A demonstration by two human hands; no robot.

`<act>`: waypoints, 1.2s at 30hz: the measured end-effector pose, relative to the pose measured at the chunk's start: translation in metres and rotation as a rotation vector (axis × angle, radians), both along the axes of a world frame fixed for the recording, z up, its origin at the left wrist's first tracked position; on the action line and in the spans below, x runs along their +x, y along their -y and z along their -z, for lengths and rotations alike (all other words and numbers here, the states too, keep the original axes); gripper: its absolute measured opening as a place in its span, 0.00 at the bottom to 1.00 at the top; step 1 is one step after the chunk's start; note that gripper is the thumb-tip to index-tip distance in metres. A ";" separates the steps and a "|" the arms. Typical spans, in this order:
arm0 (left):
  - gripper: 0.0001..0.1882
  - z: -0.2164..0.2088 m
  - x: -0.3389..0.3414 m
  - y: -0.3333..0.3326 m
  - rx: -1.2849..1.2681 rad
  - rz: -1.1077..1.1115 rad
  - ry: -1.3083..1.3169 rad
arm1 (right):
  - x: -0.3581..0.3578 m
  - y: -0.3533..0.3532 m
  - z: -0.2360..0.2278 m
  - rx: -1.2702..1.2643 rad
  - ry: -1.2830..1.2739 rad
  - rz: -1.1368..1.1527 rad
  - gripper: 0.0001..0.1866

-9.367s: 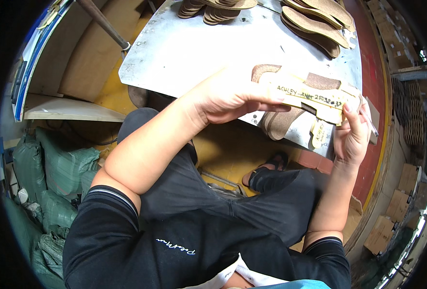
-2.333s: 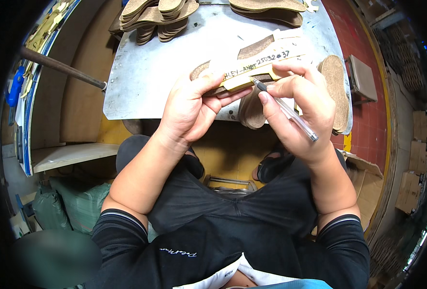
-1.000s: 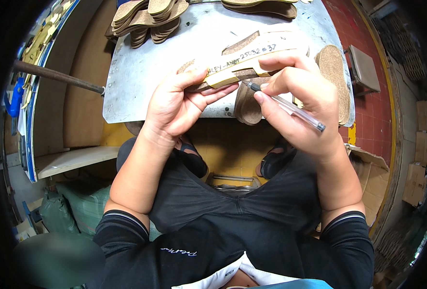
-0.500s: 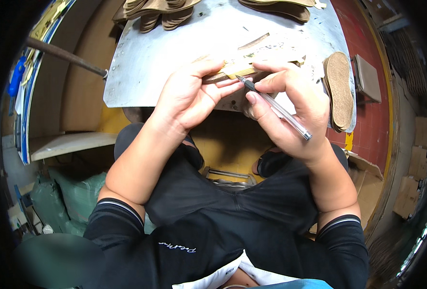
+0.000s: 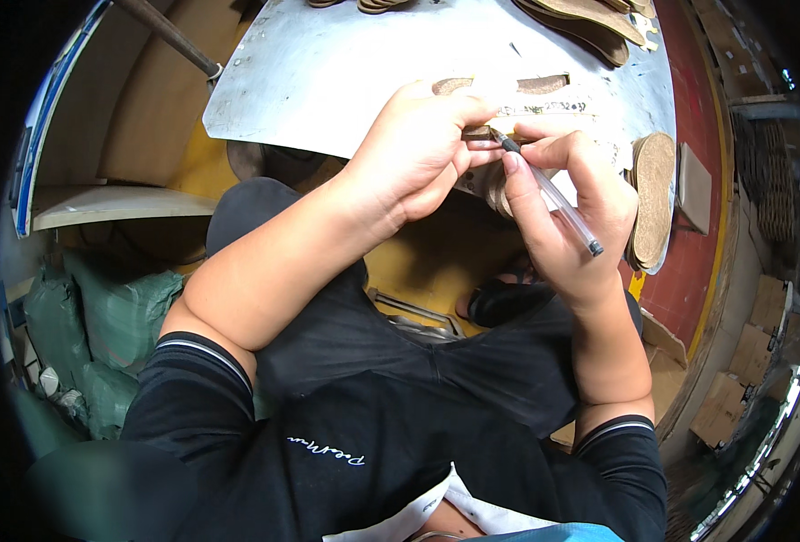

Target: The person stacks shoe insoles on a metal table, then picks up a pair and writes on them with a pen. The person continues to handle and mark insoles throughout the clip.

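Observation:
In my right hand (image 5: pixel 590 203) is a clear ballpoint pen (image 5: pixel 558 200) with a black grip, pinched between thumb and fingers. Its tip meets the edge of a brown insole bundle (image 5: pixel 478 133), which my left hand (image 5: pixel 418 154) grips with the thumb above and fingers below. My hands hide most of this bundle, and glare washes out part of it. Just beyond, a pale paper strip (image 5: pixel 553 107) with handwriting lies beside a dark brown curved piece (image 5: pixel 544 84).
A metal-topped table (image 5: pixel 346 72) spans the far side. Stacked brown insoles (image 5: pixel 655 194) lie at its right edge, with more insoles (image 5: pixel 590 27) at the back. Green sacks (image 5: pixel 116 307) sit at lower left, and cardboard boxes (image 5: pixel 752 334) stand at far right.
The view has shifted, so the table sits higher and further right. My left hand has turned, its back now showing more, and the pen remains at the bundle.

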State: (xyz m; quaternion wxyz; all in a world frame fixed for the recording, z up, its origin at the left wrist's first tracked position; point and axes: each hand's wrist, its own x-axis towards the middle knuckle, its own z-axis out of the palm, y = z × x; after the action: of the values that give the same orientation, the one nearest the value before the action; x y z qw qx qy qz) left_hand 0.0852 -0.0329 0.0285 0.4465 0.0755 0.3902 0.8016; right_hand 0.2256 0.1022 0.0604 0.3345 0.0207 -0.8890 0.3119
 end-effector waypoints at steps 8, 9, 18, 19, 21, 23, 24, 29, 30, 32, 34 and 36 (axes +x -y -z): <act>0.17 0.002 0.000 0.001 0.036 0.025 -0.039 | 0.005 0.003 -0.009 -0.073 0.103 -0.001 0.06; 0.17 0.001 0.000 0.000 0.018 0.024 -0.047 | 0.004 0.003 -0.008 -0.065 0.091 -0.008 0.06; 0.17 0.003 0.000 -0.001 -0.022 0.012 -0.028 | 0.005 0.003 -0.007 -0.082 0.133 -0.004 0.07; 0.17 0.001 0.000 -0.001 -0.030 0.012 0.002 | 0.006 0.001 -0.006 -0.082 0.135 -0.012 0.07; 0.17 0.000 -0.001 -0.002 -0.040 0.012 0.062 | 0.007 0.001 -0.004 -0.081 0.127 -0.025 0.07; 0.17 0.001 -0.004 -0.003 -0.045 0.013 0.123 | 0.006 0.002 -0.002 -0.079 0.103 -0.034 0.06; 0.17 -0.001 -0.004 -0.004 -0.055 0.007 0.140 | 0.006 0.002 -0.001 -0.068 0.091 -0.036 0.06; 0.17 -0.006 -0.005 -0.004 -0.061 0.006 0.169 | 0.002 -0.002 0.003 -0.012 0.022 -0.085 0.06; 0.18 -0.006 -0.006 -0.003 -0.061 0.017 0.162 | 0.002 -0.002 0.002 0.013 0.025 -0.084 0.06; 0.18 -0.005 -0.008 -0.001 -0.061 0.039 0.148 | 0.000 -0.001 0.000 0.063 0.031 -0.081 0.06; 0.18 -0.006 -0.008 -0.002 -0.050 0.039 0.170 | 0.000 -0.001 0.000 0.088 0.013 -0.092 0.07; 0.18 -0.005 -0.009 -0.002 -0.034 0.036 0.184 | 0.000 0.000 0.000 0.082 0.022 -0.084 0.07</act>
State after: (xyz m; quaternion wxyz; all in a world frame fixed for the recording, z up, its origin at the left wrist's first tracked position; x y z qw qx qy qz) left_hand 0.0766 -0.0311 0.0333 0.4963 0.0009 0.3595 0.7902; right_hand 0.2260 0.1025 0.0604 0.3103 0.0683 -0.9030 0.2891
